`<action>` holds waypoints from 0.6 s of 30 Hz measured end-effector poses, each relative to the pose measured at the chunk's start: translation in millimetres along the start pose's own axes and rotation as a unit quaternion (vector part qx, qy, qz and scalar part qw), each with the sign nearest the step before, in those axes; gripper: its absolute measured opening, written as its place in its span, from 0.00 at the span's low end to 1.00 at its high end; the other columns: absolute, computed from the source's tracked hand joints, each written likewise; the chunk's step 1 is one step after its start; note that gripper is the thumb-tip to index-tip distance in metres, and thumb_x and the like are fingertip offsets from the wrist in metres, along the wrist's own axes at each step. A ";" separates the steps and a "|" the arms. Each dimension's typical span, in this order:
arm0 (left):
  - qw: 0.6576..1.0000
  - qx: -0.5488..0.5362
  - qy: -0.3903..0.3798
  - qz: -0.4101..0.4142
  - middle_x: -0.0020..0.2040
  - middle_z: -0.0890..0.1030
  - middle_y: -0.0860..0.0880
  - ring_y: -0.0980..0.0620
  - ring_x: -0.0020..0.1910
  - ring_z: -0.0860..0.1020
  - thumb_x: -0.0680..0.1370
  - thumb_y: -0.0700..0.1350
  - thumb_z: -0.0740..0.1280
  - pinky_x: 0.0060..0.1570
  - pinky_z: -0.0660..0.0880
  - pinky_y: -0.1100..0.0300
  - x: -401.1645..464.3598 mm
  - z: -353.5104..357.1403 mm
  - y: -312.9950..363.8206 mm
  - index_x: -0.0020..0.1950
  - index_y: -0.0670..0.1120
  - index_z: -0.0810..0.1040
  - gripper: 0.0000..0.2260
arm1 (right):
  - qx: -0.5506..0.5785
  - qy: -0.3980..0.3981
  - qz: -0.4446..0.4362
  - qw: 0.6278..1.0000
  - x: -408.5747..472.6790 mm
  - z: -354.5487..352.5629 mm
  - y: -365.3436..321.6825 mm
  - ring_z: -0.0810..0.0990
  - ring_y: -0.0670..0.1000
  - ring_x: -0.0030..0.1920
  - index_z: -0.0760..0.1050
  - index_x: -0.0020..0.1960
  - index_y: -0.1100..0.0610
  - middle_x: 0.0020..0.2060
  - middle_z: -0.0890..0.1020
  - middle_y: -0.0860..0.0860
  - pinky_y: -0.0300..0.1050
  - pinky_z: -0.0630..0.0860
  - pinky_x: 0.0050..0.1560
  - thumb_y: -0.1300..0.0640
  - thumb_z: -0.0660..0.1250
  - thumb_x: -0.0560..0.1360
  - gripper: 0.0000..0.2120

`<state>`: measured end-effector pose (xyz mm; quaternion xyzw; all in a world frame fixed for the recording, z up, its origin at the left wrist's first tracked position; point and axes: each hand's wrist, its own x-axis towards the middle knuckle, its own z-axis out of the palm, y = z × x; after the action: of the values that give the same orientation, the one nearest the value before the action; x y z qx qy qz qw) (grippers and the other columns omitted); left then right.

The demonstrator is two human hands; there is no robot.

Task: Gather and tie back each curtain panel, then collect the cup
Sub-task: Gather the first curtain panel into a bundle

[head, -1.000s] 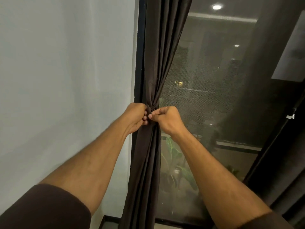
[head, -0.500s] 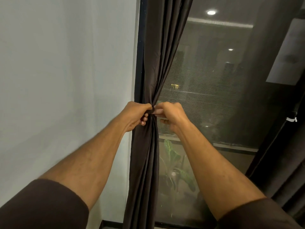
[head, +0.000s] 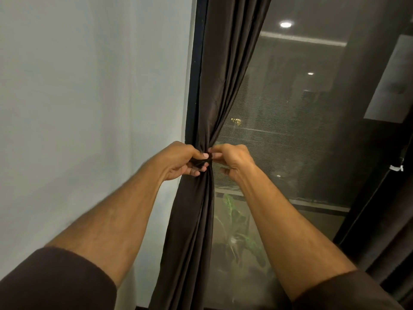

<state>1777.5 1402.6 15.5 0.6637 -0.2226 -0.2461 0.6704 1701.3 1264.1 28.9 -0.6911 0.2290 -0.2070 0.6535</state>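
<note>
- Curtain panel (head: 207, 231) hangs against the black window frame (head: 194, 86), between the white wall (head: 89, 97) and the glass (head: 290, 142).
- Compared with half a second ago, the right hand (head: 232, 159) has opened its lower fingers away from the fabric; only its thumb and forefinger pinch at the cinch. The left hand (head: 181, 161) keeps its place.
- Left hand grips a dark tie band (head: 199, 162) at the gathered waist, fingers curled round it.
- Panel's long axis runs vertical, leaning slightly: upper folds fan up and to the right, lower folds fall down and to the left toward the floor.
- Fabric is narrowest at the hands.
- A second dark curtain (head: 391, 253) hangs at the right edge, well apart.
</note>
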 end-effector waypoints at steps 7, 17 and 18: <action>0.996 -0.075 0.038 0.021 0.42 0.81 0.39 0.49 0.35 0.82 0.80 0.32 0.67 0.35 0.82 0.60 4.1 0.2 -6.1 0.58 0.31 0.79 0.08 | 0.150 -0.034 -0.004 0.988 6.1 12.4 12.5 0.79 0.49 0.39 0.79 0.41 0.57 0.32 0.82 0.50 0.49 0.69 0.44 0.63 0.68 0.73 0.04; 0.990 -0.056 0.088 0.090 0.39 0.82 0.41 0.49 0.35 0.82 0.80 0.35 0.71 0.37 0.84 0.57 17.5 -13.1 -15.9 0.48 0.34 0.80 0.03 | 0.013 -0.003 -0.109 0.994 12.6 15.2 14.6 0.86 0.51 0.36 0.79 0.47 0.59 0.40 0.86 0.55 0.49 0.84 0.39 0.66 0.72 0.78 0.04; 0.990 -0.051 0.089 0.092 0.38 0.82 0.42 0.50 0.35 0.82 0.79 0.35 0.71 0.36 0.83 0.58 18.6 -15.9 -15.2 0.47 0.35 0.80 0.04 | -0.022 0.006 -0.130 0.991 12.9 15.3 15.7 0.86 0.51 0.37 0.79 0.45 0.59 0.41 0.86 0.56 0.48 0.83 0.38 0.65 0.71 0.79 0.05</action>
<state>1801.4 1403.4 -0.5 0.6248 -0.2091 -0.1341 0.7402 1720.0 1268.2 12.1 -0.7278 0.1453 -0.2893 0.6045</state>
